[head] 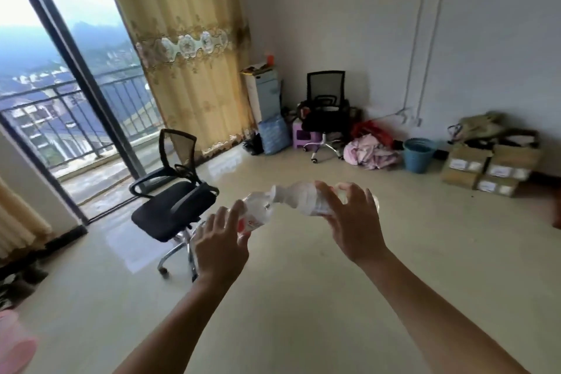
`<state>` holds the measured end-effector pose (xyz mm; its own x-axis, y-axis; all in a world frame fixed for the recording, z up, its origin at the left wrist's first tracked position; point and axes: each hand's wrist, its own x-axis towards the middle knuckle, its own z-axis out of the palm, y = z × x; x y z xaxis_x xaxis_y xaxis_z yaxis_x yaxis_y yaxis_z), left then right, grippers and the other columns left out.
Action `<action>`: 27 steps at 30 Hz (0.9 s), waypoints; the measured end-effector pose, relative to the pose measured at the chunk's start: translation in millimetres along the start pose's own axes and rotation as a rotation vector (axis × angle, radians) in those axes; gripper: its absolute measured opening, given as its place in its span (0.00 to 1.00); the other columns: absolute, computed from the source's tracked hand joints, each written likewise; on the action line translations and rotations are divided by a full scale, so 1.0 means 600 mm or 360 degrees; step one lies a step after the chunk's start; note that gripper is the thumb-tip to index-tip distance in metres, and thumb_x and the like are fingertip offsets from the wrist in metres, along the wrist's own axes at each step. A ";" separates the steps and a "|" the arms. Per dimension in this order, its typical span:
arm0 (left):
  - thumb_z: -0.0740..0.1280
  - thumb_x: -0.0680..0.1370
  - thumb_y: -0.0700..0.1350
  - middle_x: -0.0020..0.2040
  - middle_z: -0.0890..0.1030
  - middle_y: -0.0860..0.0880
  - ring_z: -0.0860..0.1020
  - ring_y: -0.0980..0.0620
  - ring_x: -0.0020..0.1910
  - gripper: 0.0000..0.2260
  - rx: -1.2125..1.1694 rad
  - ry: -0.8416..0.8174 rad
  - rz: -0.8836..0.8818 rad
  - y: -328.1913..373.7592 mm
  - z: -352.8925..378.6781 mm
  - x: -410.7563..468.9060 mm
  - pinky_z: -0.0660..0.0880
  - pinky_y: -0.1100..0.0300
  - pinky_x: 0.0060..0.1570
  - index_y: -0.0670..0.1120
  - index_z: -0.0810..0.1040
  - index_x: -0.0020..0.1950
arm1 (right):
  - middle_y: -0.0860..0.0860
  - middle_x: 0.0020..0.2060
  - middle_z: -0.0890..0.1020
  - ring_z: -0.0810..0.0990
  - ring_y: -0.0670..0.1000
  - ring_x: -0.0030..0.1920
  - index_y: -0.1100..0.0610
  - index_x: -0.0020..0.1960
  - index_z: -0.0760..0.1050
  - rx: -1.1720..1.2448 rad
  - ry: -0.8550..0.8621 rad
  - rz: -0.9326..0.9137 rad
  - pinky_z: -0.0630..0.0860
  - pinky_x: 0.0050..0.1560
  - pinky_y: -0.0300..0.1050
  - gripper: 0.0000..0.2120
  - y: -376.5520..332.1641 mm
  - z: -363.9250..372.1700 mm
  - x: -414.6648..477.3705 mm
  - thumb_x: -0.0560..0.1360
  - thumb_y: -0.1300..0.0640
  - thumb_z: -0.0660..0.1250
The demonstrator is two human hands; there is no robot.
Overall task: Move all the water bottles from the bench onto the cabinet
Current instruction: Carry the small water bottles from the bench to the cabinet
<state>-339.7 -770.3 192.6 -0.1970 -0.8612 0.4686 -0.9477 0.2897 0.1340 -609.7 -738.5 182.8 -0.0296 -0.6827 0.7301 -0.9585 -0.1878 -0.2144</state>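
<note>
aloft, 2 bottles, 2 hands

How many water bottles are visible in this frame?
2. A red-labelled bottle is in the left hand, a second bottle in the right hand. Others may lie outside the view.

Both arms were stretched out over pale floor tiles. Left hand held a red-labelled bottle, tilted up toward the right. Right hand gripped a white-labelled bottle lying nearly level, cap end pointing left. The two bottles met near the middle (contact unclear, motion blur). Near left stood a black office chair by the balcony door and yellow curtain. Along the far wall: a second chair, pink cloth heap, blue bucket, cardboard boxes.
</note>
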 end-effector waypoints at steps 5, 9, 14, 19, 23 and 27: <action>0.80 0.66 0.48 0.59 0.79 0.43 0.79 0.38 0.53 0.36 -0.0191 -0.0087 0.0396 0.245 0.103 0.122 0.77 0.42 0.48 0.51 0.69 0.71 | 0.60 0.59 0.74 0.75 0.62 0.60 0.46 0.77 0.64 -0.0331 -0.0006 0.0318 0.73 0.62 0.69 0.36 0.239 -0.108 -0.042 0.74 0.57 0.75; 0.79 0.67 0.48 0.59 0.79 0.44 0.78 0.38 0.54 0.36 -0.0339 -0.0173 0.0686 0.424 0.191 0.193 0.76 0.43 0.50 0.51 0.68 0.71 | 0.60 0.59 0.75 0.75 0.61 0.62 0.47 0.77 0.65 -0.0585 -0.0072 0.0532 0.72 0.63 0.71 0.39 0.388 -0.181 -0.076 0.70 0.59 0.78; 0.80 0.66 0.46 0.58 0.79 0.43 0.78 0.38 0.52 0.36 -0.0567 -0.0177 0.1006 0.688 0.307 0.291 0.76 0.44 0.48 0.51 0.67 0.70 | 0.61 0.58 0.75 0.76 0.62 0.59 0.47 0.77 0.64 -0.0913 -0.0101 0.0776 0.74 0.60 0.73 0.43 0.592 -0.262 -0.083 0.68 0.58 0.80; 0.79 0.69 0.48 0.61 0.78 0.45 0.78 0.40 0.57 0.36 -0.0693 -0.0308 0.1240 0.950 0.377 0.363 0.75 0.40 0.54 0.55 0.64 0.71 | 0.60 0.58 0.74 0.76 0.61 0.59 0.48 0.77 0.67 -0.1185 -0.0054 0.0993 0.75 0.59 0.71 0.42 0.762 -0.355 -0.081 0.67 0.62 0.79; 0.74 0.73 0.51 0.68 0.74 0.46 0.72 0.41 0.66 0.33 -0.0694 -0.0366 0.1535 1.162 0.420 0.387 0.70 0.39 0.64 0.57 0.60 0.73 | 0.60 0.58 0.74 0.75 0.60 0.59 0.48 0.78 0.66 -0.1388 -0.0022 0.1200 0.74 0.59 0.67 0.41 0.881 -0.441 -0.117 0.68 0.62 0.78; 0.71 0.76 0.52 0.71 0.71 0.47 0.68 0.42 0.70 0.32 -0.0785 -0.0401 0.1689 1.367 0.445 0.360 0.66 0.40 0.69 0.58 0.56 0.74 | 0.58 0.59 0.73 0.75 0.60 0.60 0.47 0.78 0.66 -0.1590 -0.0025 0.1368 0.71 0.63 0.68 0.40 0.996 -0.530 -0.189 0.70 0.62 0.76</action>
<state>-1226.4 -830.3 170.8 -0.9185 -0.1370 0.3708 -0.0946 0.9870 0.1303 -1269.2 -548.7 178.1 -0.7336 -0.3310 0.5935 -0.4310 0.9018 -0.0298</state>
